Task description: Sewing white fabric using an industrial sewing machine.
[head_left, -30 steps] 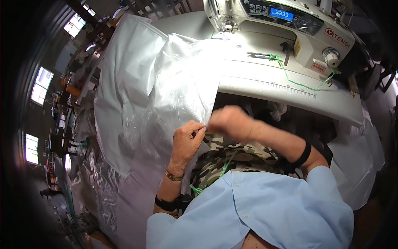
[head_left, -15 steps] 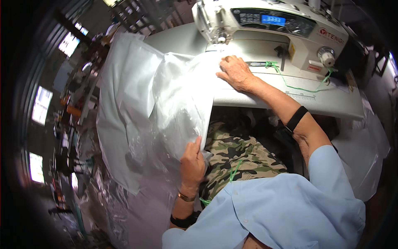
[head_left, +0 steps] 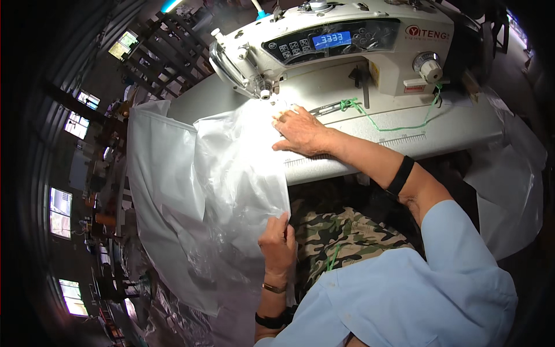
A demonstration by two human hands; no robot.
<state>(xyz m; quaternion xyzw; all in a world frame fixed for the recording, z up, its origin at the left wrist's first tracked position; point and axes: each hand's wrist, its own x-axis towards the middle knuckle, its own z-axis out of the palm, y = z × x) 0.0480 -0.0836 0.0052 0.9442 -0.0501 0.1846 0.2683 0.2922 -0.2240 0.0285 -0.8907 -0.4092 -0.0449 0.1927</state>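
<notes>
A large translucent whitish plastic sheet (head_left: 234,185) hangs over the left part of the sewing machine table (head_left: 370,153), and its upper part reaches under the head of the white sewing machine (head_left: 347,46). Down at the sheet's right edge, below the table front, my left hand (head_left: 277,246) is closed, pinching that edge between thumb and fingers. Close to the needle area (head_left: 265,95), my right hand (head_left: 303,133) rests palm down, fingers spread at the sheet's edge. Strong lamp glare partly washes out its fingertips and the sheet beneath them.
Right of my right hand lie dark metal tweezers (head_left: 326,109), tied to a green cord (head_left: 376,124) that runs to the machine's knob (head_left: 430,69). Another plastic sheet (head_left: 509,179) hangs at the table's right end. Crumpled clear plastic (head_left: 173,318) lies low on the left.
The view has shifted, so the machine appears farther left and more of it shows. My left hand's fingers have curled in at the sheet's edge. My right hand stays near the needle.
</notes>
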